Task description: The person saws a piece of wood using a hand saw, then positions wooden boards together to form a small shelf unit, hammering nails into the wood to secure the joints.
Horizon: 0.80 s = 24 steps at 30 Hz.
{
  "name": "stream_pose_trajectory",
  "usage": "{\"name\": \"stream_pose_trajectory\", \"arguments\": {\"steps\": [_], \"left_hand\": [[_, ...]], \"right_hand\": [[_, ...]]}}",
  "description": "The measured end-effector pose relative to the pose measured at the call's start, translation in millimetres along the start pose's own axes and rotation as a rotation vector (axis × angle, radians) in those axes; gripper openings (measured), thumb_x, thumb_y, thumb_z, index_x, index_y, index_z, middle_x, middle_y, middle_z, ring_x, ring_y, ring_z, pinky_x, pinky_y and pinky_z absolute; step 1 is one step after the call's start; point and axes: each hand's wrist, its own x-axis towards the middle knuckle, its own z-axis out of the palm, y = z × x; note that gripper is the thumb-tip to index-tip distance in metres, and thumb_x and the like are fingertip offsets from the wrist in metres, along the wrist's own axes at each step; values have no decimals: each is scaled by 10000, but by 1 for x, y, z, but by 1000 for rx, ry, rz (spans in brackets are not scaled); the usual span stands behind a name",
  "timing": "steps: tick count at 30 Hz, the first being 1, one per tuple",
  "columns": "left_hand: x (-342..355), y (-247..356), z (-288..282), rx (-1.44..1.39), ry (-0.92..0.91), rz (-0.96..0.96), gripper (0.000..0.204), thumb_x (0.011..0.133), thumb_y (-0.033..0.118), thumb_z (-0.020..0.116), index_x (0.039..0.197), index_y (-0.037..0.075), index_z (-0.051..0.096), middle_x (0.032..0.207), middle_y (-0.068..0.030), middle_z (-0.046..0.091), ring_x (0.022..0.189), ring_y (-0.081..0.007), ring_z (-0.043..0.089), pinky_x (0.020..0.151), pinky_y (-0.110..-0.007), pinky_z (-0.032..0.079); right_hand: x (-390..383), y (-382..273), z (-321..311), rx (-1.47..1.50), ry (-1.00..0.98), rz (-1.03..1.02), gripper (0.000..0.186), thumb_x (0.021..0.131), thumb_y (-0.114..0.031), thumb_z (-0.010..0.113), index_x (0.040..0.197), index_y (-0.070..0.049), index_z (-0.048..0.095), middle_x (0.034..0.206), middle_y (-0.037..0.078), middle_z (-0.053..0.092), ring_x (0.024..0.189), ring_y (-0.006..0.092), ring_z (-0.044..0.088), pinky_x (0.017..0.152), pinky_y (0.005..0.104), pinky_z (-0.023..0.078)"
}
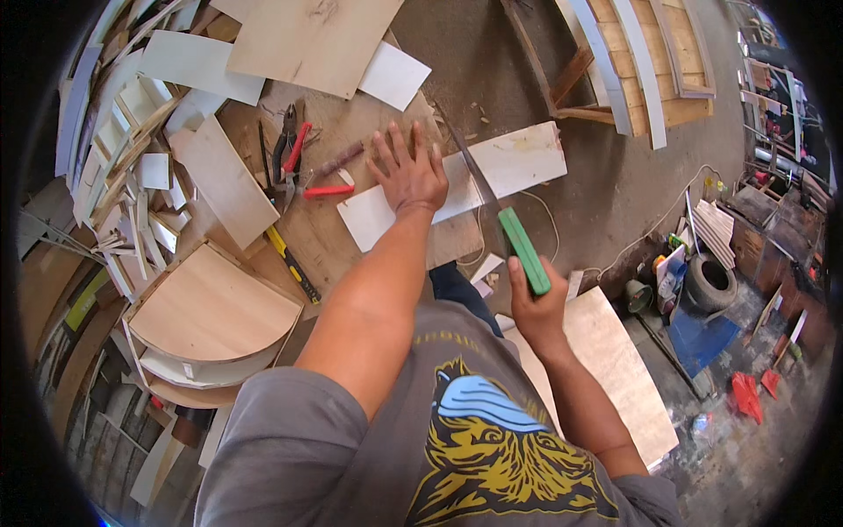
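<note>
My left hand (409, 176) rests with spread fingers on a long white board (518, 162) lying over the plywood work surface (312, 233). My right hand (537, 307) is closed on the green handle of a handsaw (522, 250), whose blade runs up and across the board, to the right of my left hand. Left of that hand lie red-handled pliers and cutters (290, 154), another red-handled tool (325, 190), a short brownish rod (334, 162) and a yellow-black utility knife (292, 263).
Scrap boards (202, 61) pile at upper left, above a curved wooden piece (215, 307). A wooden frame (650, 79) stands at upper right. A cord (650, 237) crosses the floor toward a tire (709, 281) and clutter. A pale panel (628, 378) is beside my right arm.
</note>
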Motion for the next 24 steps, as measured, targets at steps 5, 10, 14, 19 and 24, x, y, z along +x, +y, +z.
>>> {"name": "stream_pose_trajectory", "arguments": {"steps": [5,10,14,19,24], "left_hand": [[0,-6,-5,29,10,27,626,1086,489,315,1669,263,278,1756,-132,104,1611,-414,18,1240,-679,63],[20,-14,0,-12,114,13,620,1083,488,331,1659,257,311,1752,-137,120,1609,-413,41,1237,-683,79],[-13,-4,5,1,85,19,620,1081,487,338,1654,251,319,1749,-139,131,1605,-418,61,1235,-689,79],[-12,0,4,-38,60,42,633,1076,498,343,1660,258,296,1747,-136,142,1604,-421,60,1237,-690,66],[-21,-3,2,13,5,147,639,1065,520,362,1652,272,317,1743,-145,153,1604,-436,38,1223,-723,64]], "right_hand": [[92,13,65,-55,102,-161,394,973,-347,731,840,13,645,684,258,619,633,450,647,566,445,486],[27,4,30,2,34,-150,421,978,-359,718,818,19,625,692,272,619,660,462,645,586,445,493],[2,28,20,18,45,-116,434,991,-371,705,809,14,621,645,228,604,599,324,680,583,436,489],[86,-1,43,13,3,-91,456,994,-376,701,792,23,613,633,202,587,557,267,595,573,428,467],[-8,13,5,127,50,55,354,1016,-300,702,866,18,662,647,37,540,627,92,489,569,334,420]]}}
